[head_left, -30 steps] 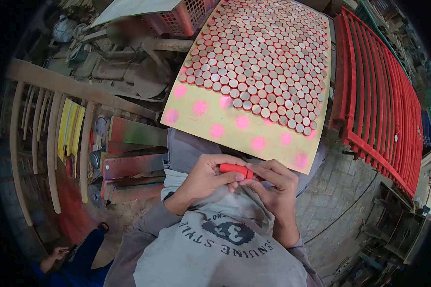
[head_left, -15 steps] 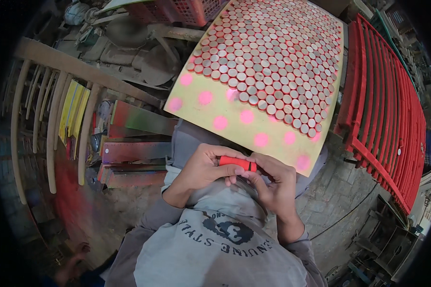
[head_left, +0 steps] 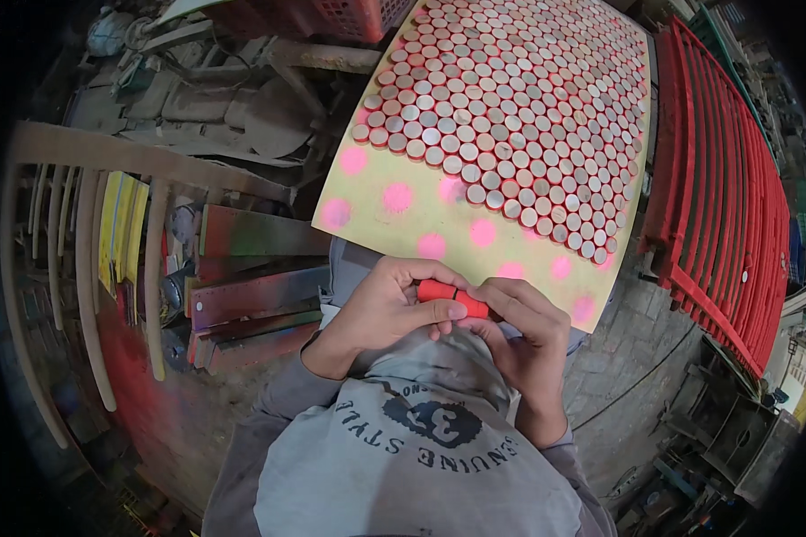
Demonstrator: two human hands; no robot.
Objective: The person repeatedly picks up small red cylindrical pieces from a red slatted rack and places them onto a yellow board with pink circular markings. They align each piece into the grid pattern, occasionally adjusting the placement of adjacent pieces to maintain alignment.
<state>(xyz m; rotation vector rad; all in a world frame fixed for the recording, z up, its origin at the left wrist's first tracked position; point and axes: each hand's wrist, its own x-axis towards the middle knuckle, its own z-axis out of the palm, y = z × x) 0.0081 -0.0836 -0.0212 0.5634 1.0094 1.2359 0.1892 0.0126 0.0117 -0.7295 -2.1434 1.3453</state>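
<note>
My left hand (head_left: 374, 309) and my right hand (head_left: 530, 338) meet in front of my shirt, both closed on a small red cylinder (head_left: 437, 291). A dark line crosses the cylinder between the two hands; whether it is a groove or a gap between two pieces I cannot tell. My left thumb presses on its near side, and my right fingers wrap its right end. Just beyond my hands lies a pale yellow board (head_left: 367, 228) with pink paint spots. Rows of round, pale-topped pieces with red sides (head_left: 519, 116) stand packed together on it.
Red slatted frames (head_left: 716, 197) lean at the right. At the left are a brown wooden rack (head_left: 152, 157), a yellow panel (head_left: 121, 233) and stacked painted boards (head_left: 255, 295). A red plastic crate (head_left: 349, 18) stands behind the board. A dark cable (head_left: 636, 380) crosses the paved floor.
The dark line on the cylinder has shifted from near my right fingers toward the middle. Both hands stay closed on it. Another person's hand at the lower left has gone from view.
</note>
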